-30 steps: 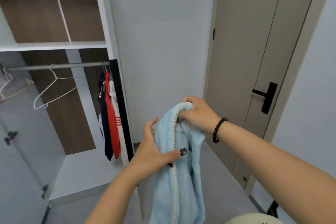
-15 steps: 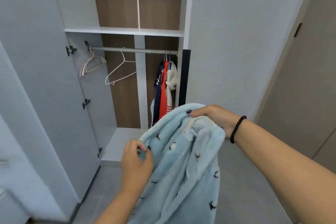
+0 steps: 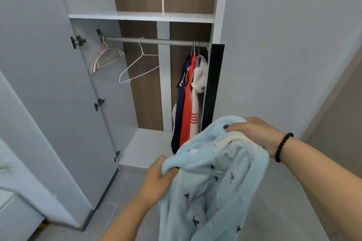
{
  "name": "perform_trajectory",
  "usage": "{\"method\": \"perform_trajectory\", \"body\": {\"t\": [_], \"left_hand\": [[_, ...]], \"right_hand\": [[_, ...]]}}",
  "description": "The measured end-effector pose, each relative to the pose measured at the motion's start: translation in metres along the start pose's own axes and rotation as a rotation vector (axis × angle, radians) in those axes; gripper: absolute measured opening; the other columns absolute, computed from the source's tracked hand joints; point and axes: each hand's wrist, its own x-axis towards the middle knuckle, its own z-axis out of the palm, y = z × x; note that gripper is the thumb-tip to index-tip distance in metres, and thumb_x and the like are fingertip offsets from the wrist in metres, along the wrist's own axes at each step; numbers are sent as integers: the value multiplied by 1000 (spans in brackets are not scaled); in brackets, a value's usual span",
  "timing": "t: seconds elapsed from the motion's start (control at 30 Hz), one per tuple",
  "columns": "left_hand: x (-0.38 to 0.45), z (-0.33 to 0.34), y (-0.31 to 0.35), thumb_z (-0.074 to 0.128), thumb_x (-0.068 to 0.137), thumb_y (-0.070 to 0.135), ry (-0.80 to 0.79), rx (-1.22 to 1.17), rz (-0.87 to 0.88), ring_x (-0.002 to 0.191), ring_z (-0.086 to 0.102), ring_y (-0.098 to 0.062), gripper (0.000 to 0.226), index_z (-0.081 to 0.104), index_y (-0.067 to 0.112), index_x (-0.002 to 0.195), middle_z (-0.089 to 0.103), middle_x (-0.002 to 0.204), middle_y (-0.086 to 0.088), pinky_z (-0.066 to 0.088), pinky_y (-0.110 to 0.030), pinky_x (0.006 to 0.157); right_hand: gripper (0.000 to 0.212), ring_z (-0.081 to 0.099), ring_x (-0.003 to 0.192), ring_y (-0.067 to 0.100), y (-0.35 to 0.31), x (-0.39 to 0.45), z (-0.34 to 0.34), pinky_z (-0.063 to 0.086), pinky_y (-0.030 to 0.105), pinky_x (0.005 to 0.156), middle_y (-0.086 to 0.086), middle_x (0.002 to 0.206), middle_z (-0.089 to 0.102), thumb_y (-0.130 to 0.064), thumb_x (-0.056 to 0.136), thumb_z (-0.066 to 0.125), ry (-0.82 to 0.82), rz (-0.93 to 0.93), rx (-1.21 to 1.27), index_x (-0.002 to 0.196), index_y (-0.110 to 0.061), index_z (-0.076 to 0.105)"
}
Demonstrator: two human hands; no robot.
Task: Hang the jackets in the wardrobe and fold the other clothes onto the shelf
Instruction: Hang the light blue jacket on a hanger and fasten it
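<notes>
Head view. The person is holding a light blue fleece jacket [image 3: 211, 180] bunched in the lower centre of the frame, in front of the open wardrobe [image 3: 219, 6]. The right hand [image 3: 254, 133], at centre right, is gripping the upper edge of the fabric, thumb lying on top. The left hand [image 3: 158, 178], lower centre, is clutching a fold of the front edge in curled fingers. Judgement: the two grips are spreading the garment apart, probably to find the collar or opening so a hanger can go in.

The rest of the jacket is hanging down toward the bottom edge of the frame, not yet on any hanger.

Surroundings: a rail [image 3: 156, 41] is running across the upper centre, under a white shelf [image 3: 141, 16]. An empty white wire hanger [image 3: 141, 64] is hanging near the rail's middle; a pale plastic hanger [image 3: 105, 56] is hanging at its left end. Three hung garments [image 3: 188, 100], navy, red and white, are crowding the rail's right end, just above the blue jacket. The open door [image 3: 39, 84] is filling the left of the frame.

Obstacles, as judged: both hands are occupied, so one will need freeing to reach the wire hanger. The door looks well apart from that path.
</notes>
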Motion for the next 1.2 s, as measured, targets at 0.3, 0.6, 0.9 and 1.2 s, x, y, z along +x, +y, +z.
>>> {"method": "perform_trajectory", "body": {"t": [0.3,0.6,0.9,1.2], "left_hand": [[64,-30,48,73,78,7,246,-34,83,48,39,0,38,40,17,62,45,50,18,32,-12,47],[116,-76,57,72,71,3,259,-12,260,48,36,-1,45,36,26,56,41,50,17,29,-9,45],[194,-203,9,90,65,29,-93,126,75,87,64,-1,43,64,37,99,68,93,16,51,-17,72],[256,-266,-59,36,96,62,-560,-640,-401,122,59,-25,55,68,26,123,64,129,-6,45,-43,106]], "right_hand": [[40,56,85,7,12,49,37,49,24,68,-7,102,58,-53,82,59,39,-143,-755,107,-23,53],[42,54,99,0,-6,92,139,44,13,79,-16,109,56,-26,76,65,-106,-496,-460,115,-30,52],[23,63,73,26,-115,210,196,52,39,67,11,70,67,12,73,51,278,-701,-406,69,-3,68],[26,60,69,4,-190,270,257,52,22,64,-12,67,63,7,77,59,123,-794,-483,67,-15,68]]}}
